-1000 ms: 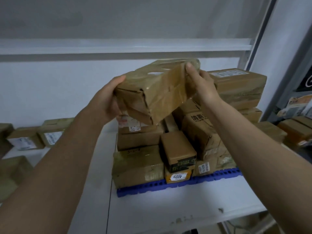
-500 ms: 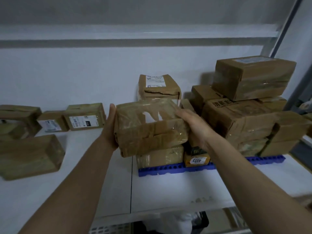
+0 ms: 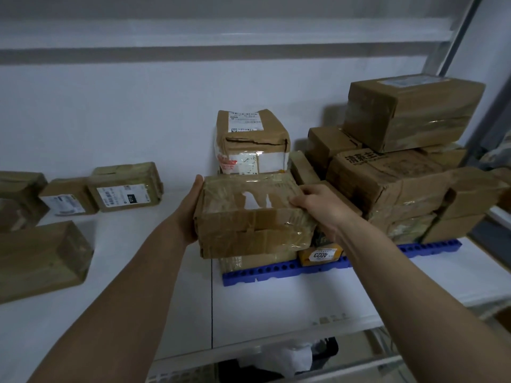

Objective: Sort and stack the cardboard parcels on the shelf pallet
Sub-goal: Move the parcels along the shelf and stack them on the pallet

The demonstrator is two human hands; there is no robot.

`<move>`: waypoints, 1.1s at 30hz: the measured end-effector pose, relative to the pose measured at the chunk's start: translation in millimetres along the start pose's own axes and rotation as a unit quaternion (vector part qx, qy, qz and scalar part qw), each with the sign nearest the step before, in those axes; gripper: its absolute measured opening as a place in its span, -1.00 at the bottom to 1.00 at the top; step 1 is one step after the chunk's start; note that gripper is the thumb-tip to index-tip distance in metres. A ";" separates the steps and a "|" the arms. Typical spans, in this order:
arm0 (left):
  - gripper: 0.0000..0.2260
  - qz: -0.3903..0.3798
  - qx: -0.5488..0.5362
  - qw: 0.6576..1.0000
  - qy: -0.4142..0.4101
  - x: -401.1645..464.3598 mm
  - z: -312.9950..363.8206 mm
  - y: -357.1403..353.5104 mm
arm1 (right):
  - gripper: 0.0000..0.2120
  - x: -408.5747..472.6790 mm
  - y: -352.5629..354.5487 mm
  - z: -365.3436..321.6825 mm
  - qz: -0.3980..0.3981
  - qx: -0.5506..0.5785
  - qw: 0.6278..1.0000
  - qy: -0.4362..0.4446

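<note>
Head view: a taped cardboard parcel point(image 3: 253, 215) is held between both hands above the near left corner of the blue pallet point(image 3: 340, 265), over a lower parcel point(image 3: 257, 261) whose front edge shows beneath it; whether the two touch cannot be told. The left hand point(image 3: 190, 214) is pressed flat against the parcel's left end, fingers together and extended upward. The right hand point(image 3: 322, 207) is laid over the right top edge, fingers curled onto the tape. A torn white patch is seen on the parcel's top. Behind it, a labelled parcel point(image 3: 253, 142) is stacked high against the far wall. Just right of the held parcel, a small box marked 4023 point(image 3: 320, 254) is seen at the pallet's near edge. Further right, a pile is topped by a large box point(image 3: 412, 111), with a box bearing printed characters point(image 3: 387, 178) below it. On the white shelf point(image 3: 154, 286), well left of the pallet, loose parcels are scattered: one marked 010 point(image 3: 125, 186), a smaller one point(image 3: 67, 196), and a large plain one point(image 3: 41, 258) nearer.
</note>
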State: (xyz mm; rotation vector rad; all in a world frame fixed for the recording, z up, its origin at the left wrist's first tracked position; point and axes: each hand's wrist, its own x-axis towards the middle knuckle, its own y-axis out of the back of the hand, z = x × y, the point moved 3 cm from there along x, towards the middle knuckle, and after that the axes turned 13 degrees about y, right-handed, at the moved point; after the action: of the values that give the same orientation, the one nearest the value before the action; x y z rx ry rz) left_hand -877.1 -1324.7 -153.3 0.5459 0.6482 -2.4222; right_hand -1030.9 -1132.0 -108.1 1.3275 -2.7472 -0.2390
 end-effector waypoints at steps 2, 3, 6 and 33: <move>-0.39 -0.001 0.006 1.000 0.008 3.6 -2.4 0.2 | -0.90 2.6 -1.0 -1.0 0.003 -0.027 1.000 0.012; -0.40 0.003 0.008 1.000 0.011 5.2 -4.5 0.8 | -0.92 3.8 -1.1 -2.0 0.008 -0.037 0.999 0.021; -0.44 0.018 0.019 1.000 0.015 5.8 -7.1 2.6 | -0.86 4.2 -0.4 -5.2 0.010 -0.062 0.997 0.040; 0.08 0.031 0.144 0.968 -0.204 0.7 6.2 -3.2 | -0.71 18.9 -13.2 -2.0 0.163 0.021 0.978 0.126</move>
State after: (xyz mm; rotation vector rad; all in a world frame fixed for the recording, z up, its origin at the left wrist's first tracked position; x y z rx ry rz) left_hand -881.1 -1326.1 -147.7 0.1608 0.1059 -2.4776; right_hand -1032.2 -1155.1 -108.3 0.8252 -2.7050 0.0099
